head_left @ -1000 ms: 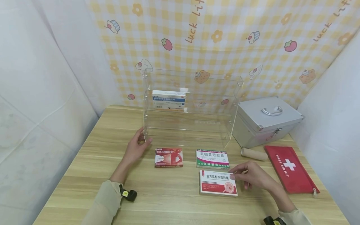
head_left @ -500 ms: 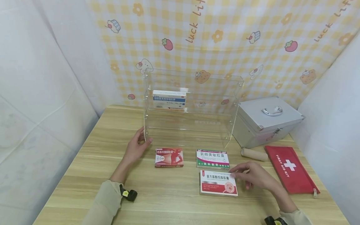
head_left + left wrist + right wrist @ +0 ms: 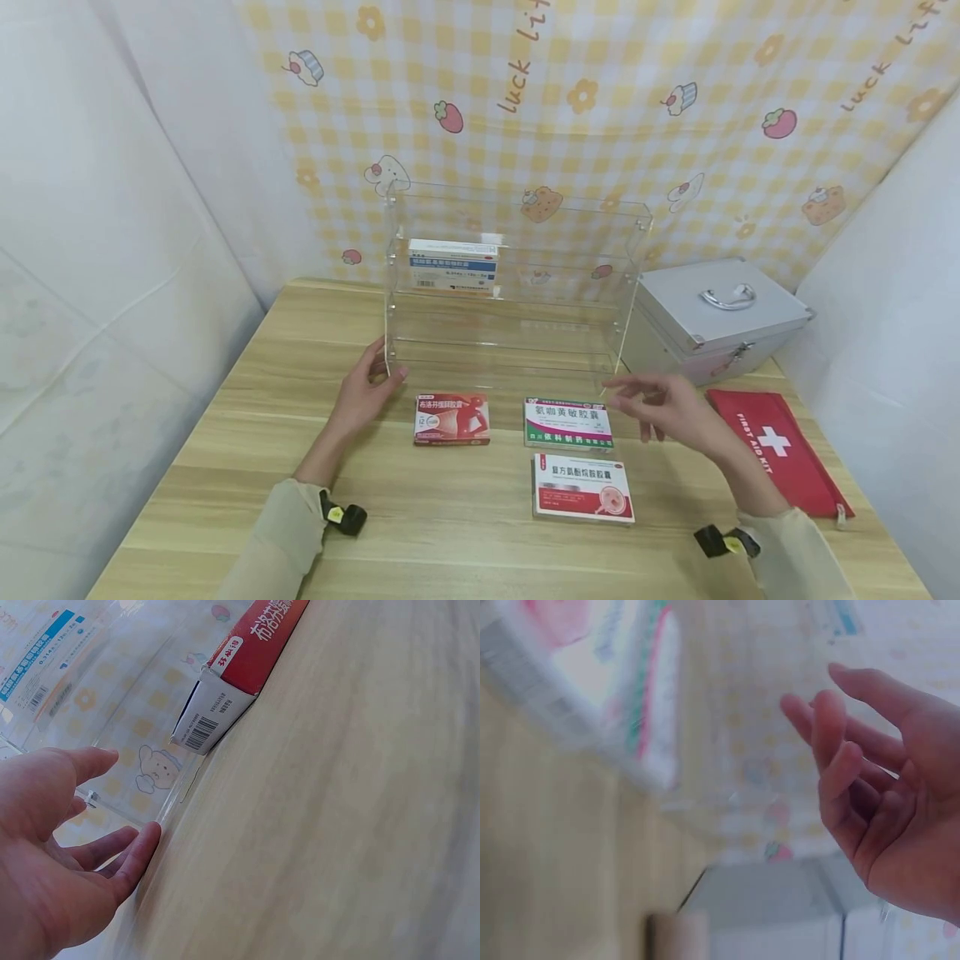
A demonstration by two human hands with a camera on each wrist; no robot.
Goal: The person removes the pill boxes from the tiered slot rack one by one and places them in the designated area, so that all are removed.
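In the head view my left hand [image 3: 363, 392] stays at the lower left side of a clear acrylic tiered rack [image 3: 510, 357]. Its thumb lies inside the side panel and its fingers outside, loosely extended, touching the lower edge in the left wrist view. My right hand [image 3: 671, 408], empty and with fingers loosely bent, hovers by the rack's lower right corner. It is just right of a green-and-white medicine box [image 3: 567, 423]. Below that lies a red-and-white medicine box [image 3: 583, 490]. A red medicine box [image 3: 452, 419] lies near my left hand. One blue-and-white medicine box [image 3: 452, 268] stands on the rack.
A silver metal case [image 3: 712, 312] with a handle stands right of the rack. The red first aid pouch [image 3: 780, 454] lies in front of it, partly behind my right hand. A tan roll [image 3: 679, 936] shows blurred in the right wrist view. Patterned cloth [image 3: 577, 133] hangs behind.
My right hand has left the red-and-white box and moved up, away from me, to the rack's lower right corner. The boxes and my left hand have not moved.
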